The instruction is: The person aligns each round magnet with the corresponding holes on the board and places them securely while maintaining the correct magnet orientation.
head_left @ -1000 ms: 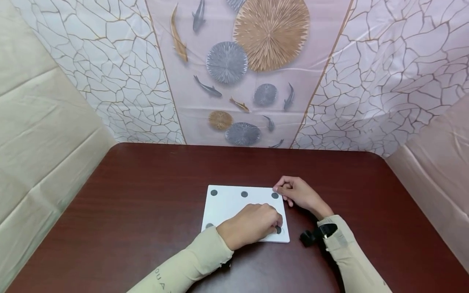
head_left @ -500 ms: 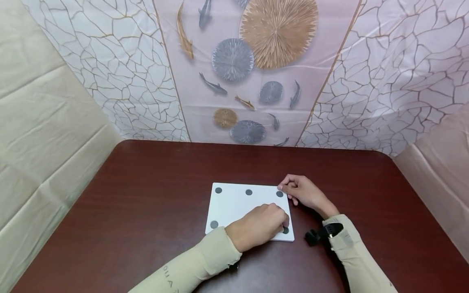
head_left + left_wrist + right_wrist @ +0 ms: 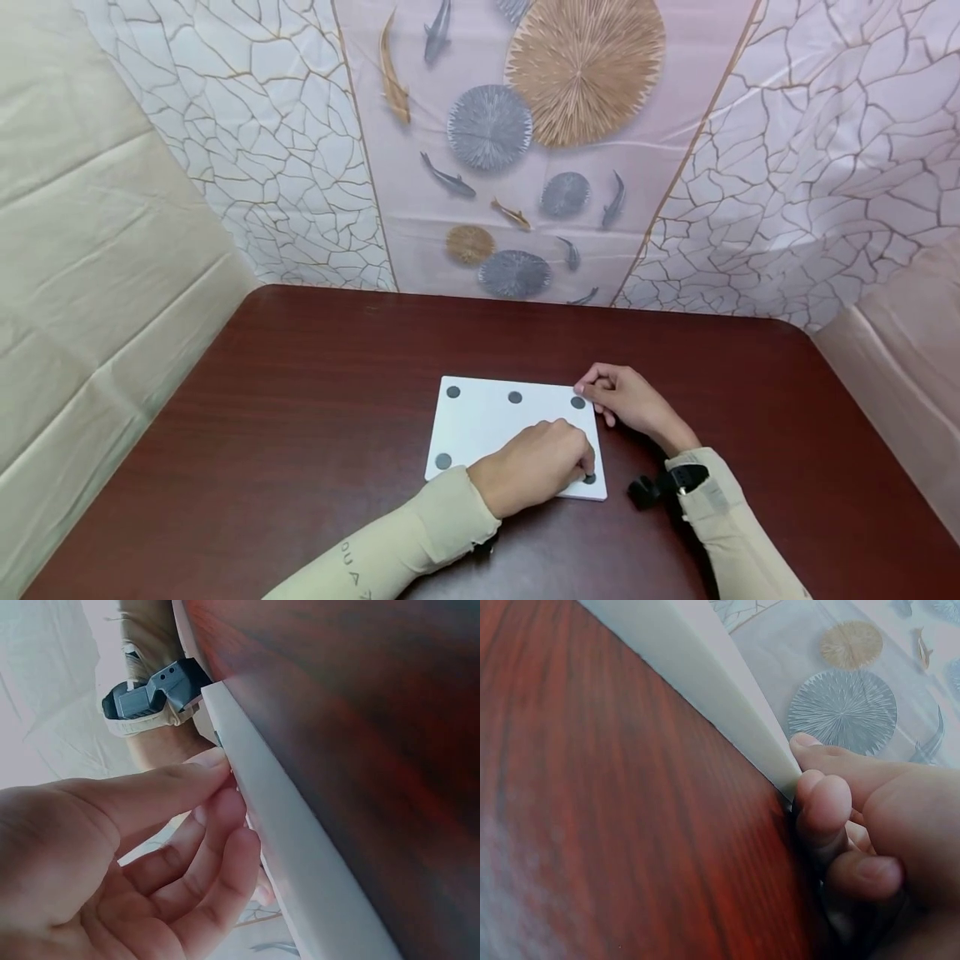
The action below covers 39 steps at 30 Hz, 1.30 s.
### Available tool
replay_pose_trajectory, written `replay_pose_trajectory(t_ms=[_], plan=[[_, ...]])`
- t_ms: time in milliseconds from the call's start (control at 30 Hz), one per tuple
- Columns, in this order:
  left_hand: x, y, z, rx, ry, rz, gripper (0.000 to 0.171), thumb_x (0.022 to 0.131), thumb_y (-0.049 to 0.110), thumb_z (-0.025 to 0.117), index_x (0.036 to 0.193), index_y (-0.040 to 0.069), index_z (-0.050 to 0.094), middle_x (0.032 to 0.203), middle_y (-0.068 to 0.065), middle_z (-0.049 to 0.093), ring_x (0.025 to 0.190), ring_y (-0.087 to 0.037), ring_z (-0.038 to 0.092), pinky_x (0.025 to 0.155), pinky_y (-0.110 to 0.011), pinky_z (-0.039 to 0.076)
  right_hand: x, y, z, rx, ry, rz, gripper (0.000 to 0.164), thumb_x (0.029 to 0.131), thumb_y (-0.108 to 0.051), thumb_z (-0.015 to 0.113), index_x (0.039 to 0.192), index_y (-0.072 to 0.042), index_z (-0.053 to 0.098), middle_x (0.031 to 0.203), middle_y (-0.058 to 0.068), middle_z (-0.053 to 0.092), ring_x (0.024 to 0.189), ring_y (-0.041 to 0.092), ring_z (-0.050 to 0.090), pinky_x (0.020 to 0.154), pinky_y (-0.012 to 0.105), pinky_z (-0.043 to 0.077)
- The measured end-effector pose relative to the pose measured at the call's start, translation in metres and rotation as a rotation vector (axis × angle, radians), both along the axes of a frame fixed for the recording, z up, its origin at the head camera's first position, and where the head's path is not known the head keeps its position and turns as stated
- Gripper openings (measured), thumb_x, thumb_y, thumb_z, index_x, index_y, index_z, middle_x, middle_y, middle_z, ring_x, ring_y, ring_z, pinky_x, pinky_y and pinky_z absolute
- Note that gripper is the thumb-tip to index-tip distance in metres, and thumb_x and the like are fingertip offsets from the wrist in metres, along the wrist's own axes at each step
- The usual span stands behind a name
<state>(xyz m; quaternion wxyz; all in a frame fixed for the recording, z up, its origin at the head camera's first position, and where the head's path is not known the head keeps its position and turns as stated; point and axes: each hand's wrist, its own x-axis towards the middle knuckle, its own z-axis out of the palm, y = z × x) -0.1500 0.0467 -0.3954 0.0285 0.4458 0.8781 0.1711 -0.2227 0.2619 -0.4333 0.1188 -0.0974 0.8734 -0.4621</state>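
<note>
A white rectangular board (image 3: 480, 425) with several dark grey round discs lies on the table. My left hand (image 3: 536, 467) reaches across it to the near right corner, its fingers curled at a dark grey disc (image 3: 590, 479). In the left wrist view, the thumb and fingertips of the left hand (image 3: 172, 840) meet at the board's face, with a sliver of dark disc beside the thumb; most of it is hidden. With thumb on top and a curled finger at the edge, my right hand (image 3: 630, 398) holds the far right corner, close to another disc (image 3: 578, 402).
Dark reddish-brown tabletop (image 3: 322, 400) surrounds the board. A patterned cloth backdrop (image 3: 525, 192) hangs behind the table's far edge. A black wrist camera (image 3: 647, 492) sits on the right wrist, near the board's right side.
The board and both hands appear slightly further right as the head view shifts. Against the board, the hands stay almost in place, and the left fingers still work at the near right disc.
</note>
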Motion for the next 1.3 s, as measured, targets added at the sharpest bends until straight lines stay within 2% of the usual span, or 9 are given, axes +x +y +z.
replay_pose_trajectory(t_ms=[133,300,467,600,800,867,1000,1100,1300], plan=[[0.001,0.001,0.0,-0.006,-0.014,0.011,0.016,0.096,0.007,0.074,0.088,0.019,0.082,0.081,0.014,0.072,0.07,0.001,0.061,0.065,-0.013,0.047,0.001,0.002,-0.003,0.006,-0.004,-0.008,0.016,0.105,-0.018,0.067,0.106,-0.004,0.073,0.063,0.002,0.054,0.047,0.012,0.049,0.05,0.025,0.041],[-0.001,0.002,0.0,-0.019,-0.077,0.025,0.019,0.097,0.016,0.077,0.078,0.021,0.076,0.069,0.016,0.061,0.062,0.002,0.051,0.057,-0.015,0.042,0.001,0.004,-0.007,0.002,-0.016,-0.023,0.014,0.106,-0.018,0.067,0.105,-0.006,0.073,0.063,0.002,0.055,0.047,0.012,0.049,0.05,0.025,0.042],[-0.006,-0.002,0.004,-0.06,-0.136,0.076,0.01,0.096,0.028,0.08,0.087,0.024,0.079,0.067,0.02,0.06,0.062,0.003,0.053,0.054,-0.02,0.044,0.0,0.006,-0.007,-0.009,-0.007,-0.011,0.015,0.106,-0.018,0.066,0.106,-0.004,0.072,0.064,0.001,0.055,0.047,0.011,0.048,0.049,0.024,0.042],[-0.014,-0.008,0.01,-0.078,-0.143,0.112,0.007,0.096,0.031,0.08,0.096,0.024,0.081,0.069,0.019,0.062,0.063,0.001,0.055,0.055,-0.025,0.046,-0.001,0.007,-0.005,-0.011,-0.005,-0.005,0.017,0.106,-0.018,0.066,0.107,-0.001,0.072,0.064,0.002,0.054,0.047,0.01,0.049,0.049,0.024,0.042],[-0.029,-0.022,0.021,-0.027,-0.136,0.163,0.006,0.098,0.028,0.077,0.1,0.023,0.081,0.07,0.017,0.061,0.058,0.0,0.053,0.055,-0.025,0.044,-0.003,0.007,-0.004,-0.007,-0.008,-0.015,0.019,0.106,-0.019,0.067,0.107,-0.001,0.071,0.064,0.003,0.054,0.048,0.01,0.049,0.049,0.024,0.043],[-0.033,-0.027,0.024,-0.009,-0.132,0.184,0.006,0.099,0.026,0.076,0.094,0.023,0.08,0.068,0.017,0.059,0.057,-0.001,0.05,0.054,-0.024,0.042,-0.002,0.006,-0.004,-0.009,-0.012,-0.02,0.02,0.106,-0.02,0.067,0.107,-0.001,0.07,0.064,0.002,0.054,0.048,0.011,0.049,0.049,0.024,0.043],[-0.04,-0.038,0.03,0.017,-0.112,0.228,0.025,0.099,0.021,0.071,0.074,0.023,0.068,0.061,0.012,0.051,0.053,-0.004,0.046,0.049,-0.024,0.038,-0.002,0.006,-0.003,-0.019,-0.024,-0.028,0.021,0.106,-0.021,0.067,0.109,0.0,0.07,0.065,0.002,0.054,0.048,0.011,0.049,0.049,0.025,0.043],[-0.046,-0.047,0.033,0.036,-0.107,0.267,0.031,0.1,0.021,0.066,0.069,0.024,0.062,0.06,0.01,0.047,0.052,-0.006,0.045,0.048,-0.026,0.036,-0.002,0.006,-0.003,-0.018,-0.028,-0.035,0.021,0.106,-0.021,0.067,0.11,0.0,0.069,0.065,0.003,0.053,0.049,0.011,0.049,0.049,0.025,0.044],[-0.063,-0.066,0.036,0.071,-0.098,0.355,0.034,0.108,0.037,0.061,0.083,0.019,0.077,0.063,0.008,0.055,0.056,-0.009,0.05,0.051,-0.029,0.041,-0.004,0.006,-0.004,-0.003,-0.047,-0.044,0.022,0.106,-0.022,0.066,0.111,-0.001,0.07,0.066,0.003,0.055,0.05,0.012,0.051,0.049,0.026,0.044]])
